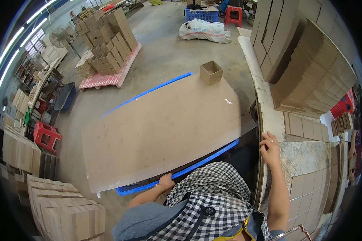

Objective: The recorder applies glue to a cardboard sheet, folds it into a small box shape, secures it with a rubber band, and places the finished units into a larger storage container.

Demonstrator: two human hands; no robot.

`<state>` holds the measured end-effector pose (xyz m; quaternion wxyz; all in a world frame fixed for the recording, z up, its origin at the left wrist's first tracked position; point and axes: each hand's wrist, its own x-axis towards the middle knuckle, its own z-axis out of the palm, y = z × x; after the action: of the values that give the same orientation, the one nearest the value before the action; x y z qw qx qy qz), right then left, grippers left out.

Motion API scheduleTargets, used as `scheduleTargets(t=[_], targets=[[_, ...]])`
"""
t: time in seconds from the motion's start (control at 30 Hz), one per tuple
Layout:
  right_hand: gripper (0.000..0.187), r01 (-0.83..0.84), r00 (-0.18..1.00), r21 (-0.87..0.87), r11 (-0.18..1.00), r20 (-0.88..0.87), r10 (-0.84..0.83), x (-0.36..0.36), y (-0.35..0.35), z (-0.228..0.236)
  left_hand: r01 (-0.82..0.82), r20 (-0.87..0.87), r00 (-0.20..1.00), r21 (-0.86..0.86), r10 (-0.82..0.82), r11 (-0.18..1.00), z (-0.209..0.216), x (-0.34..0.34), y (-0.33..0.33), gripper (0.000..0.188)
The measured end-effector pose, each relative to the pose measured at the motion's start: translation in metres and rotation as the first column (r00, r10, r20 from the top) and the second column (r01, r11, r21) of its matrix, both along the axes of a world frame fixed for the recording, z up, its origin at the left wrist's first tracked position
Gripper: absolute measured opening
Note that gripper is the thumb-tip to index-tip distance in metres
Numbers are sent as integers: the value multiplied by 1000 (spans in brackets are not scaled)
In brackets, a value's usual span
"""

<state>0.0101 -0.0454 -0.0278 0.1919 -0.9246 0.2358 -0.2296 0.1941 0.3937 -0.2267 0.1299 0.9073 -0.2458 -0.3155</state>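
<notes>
Where left hand [166,182] meets blue rim [213,155], fingertips are indistinct | grip unclear | right hand [271,150] at bench edge [261,176] | grip unclear

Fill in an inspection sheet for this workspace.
Surface: brown board, marked, with blue edging showing on two sides.
Job's things: open-topped box upright at the board's far end.
Clutter: brown stacks at lower left; cardboard sheets on the right-hand table.
Hands: left hand at the near blue edging; right hand on the table's edge.
Cables: none clearly made out.
Surroundings: loaded red pallet, fan, white sack, red stools.
</notes>
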Motion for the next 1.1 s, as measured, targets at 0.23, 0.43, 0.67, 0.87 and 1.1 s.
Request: scheduleTargets(t=[0.23, 0.43, 0.67, 0.87, 1.1], targets=[[10, -6, 1000, -12, 1000, 20, 6, 1, 0, 3, 211, 511, 830, 83, -223, 974, 20, 37, 34, 66], [9, 3, 999, 4, 1000, 49, -4, 7, 8, 5, 311, 459, 808, 200, -370, 929, -17, 58, 58, 67], [11, 48, 981, 169, 984, 179, -78, -14, 11, 6, 327, 365, 868, 91, -337, 940, -32, 66, 41, 61], [12, -47, 992, 162, 986, 121, 27, -64, 49, 32, 366, 575, 706, 203, -413, 908, -57, 56, 52, 55], [17, 314, 931, 222, 923, 118, -345, -175, 110, 50, 528, 429, 723, 163, -542, 834, -54, 83, 38, 52]])
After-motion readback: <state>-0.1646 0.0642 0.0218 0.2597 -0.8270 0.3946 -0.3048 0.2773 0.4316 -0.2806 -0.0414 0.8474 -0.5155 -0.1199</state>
